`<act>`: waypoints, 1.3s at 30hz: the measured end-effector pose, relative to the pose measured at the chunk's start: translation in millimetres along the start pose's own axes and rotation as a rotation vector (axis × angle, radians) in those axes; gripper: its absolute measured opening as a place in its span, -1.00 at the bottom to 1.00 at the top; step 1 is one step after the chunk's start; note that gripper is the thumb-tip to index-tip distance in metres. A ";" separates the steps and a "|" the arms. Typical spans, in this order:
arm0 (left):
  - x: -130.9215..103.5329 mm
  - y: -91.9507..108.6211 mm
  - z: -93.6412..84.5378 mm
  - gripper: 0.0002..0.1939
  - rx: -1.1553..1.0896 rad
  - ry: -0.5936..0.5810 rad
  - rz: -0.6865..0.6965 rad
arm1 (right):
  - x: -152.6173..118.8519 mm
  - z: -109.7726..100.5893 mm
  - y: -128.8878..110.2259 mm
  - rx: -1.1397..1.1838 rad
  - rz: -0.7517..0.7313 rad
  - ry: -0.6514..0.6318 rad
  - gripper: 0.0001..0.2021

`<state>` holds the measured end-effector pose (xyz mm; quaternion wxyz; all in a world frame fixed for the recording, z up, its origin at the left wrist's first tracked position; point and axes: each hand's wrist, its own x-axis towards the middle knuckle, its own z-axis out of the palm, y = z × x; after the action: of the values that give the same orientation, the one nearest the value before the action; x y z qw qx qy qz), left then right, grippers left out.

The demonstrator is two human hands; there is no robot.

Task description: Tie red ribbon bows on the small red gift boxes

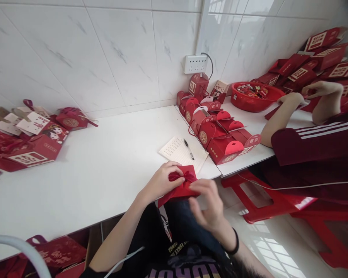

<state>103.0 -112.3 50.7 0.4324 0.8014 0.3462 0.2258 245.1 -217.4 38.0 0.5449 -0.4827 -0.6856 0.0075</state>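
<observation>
A red box [193, 170] with a dark red ribbon bow [189, 176] sits at the front edge of the white table [110, 154]. My left hand [165, 178] pinches a loop of the ribbon on the box's left side. Over the right side of the box is my right hand [208, 200], slightly blurred, its fingers apart and nothing held between them. One ribbon end hangs at the box's lower left. Just behind the box lie a sheet of lined paper [176, 151] with handwriting and a black pen [188, 149].
Red gift boxes [220, 144] stand in rows to the right, beside a red basin [249, 104] of small wrapped items. More boxes [31, 150] are at the left. A co-worker's hands [292, 98] are at the far right, above red stools [258, 197].
</observation>
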 end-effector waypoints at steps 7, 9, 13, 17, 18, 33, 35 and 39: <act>-2.0 8.2 5.8 -0.90 0.046 0.063 -0.021 | 0.8 -23.4 30.7 0.149 0.787 -0.278 -0.67; -1.7 8.2 7.1 -0.90 0.039 0.068 -0.032 | -1.0 -23.2 34.7 0.261 0.849 -0.322 -0.60; -1.4 7.3 7.2 -0.91 0.027 0.075 -0.044 | -1.6 -25.9 36.7 0.374 0.869 -0.341 -0.57; -1.4 5.8 7.6 -0.89 0.014 0.075 -0.050 | -1.4 -34.3 35.2 0.401 0.872 -0.407 -0.59; -1.4 5.4 7.9 -0.88 0.007 0.073 -0.057 | -2.0 -37.1 34.8 0.391 0.873 -0.432 -0.59; -7.5 -0.5 10.3 -0.82 -0.124 0.172 -0.012 | 33.3 -19.0 39.3 0.037 0.451 -0.336 -0.80; -10.6 -2.1 15.4 -0.81 -0.136 0.273 -0.020 | 33.5 -13.0 34.2 0.041 0.457 -0.334 -0.80; -15.6 -1.7 23.2 -0.79 -0.148 0.398 -0.033 | 27.2 -13.7 22.3 0.000 0.450 -0.294 -0.77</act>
<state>107.5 -135.8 36.0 0.4168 0.7014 0.4203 0.3971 271.6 -194.3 51.8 0.4241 -0.6167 -0.6328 0.1984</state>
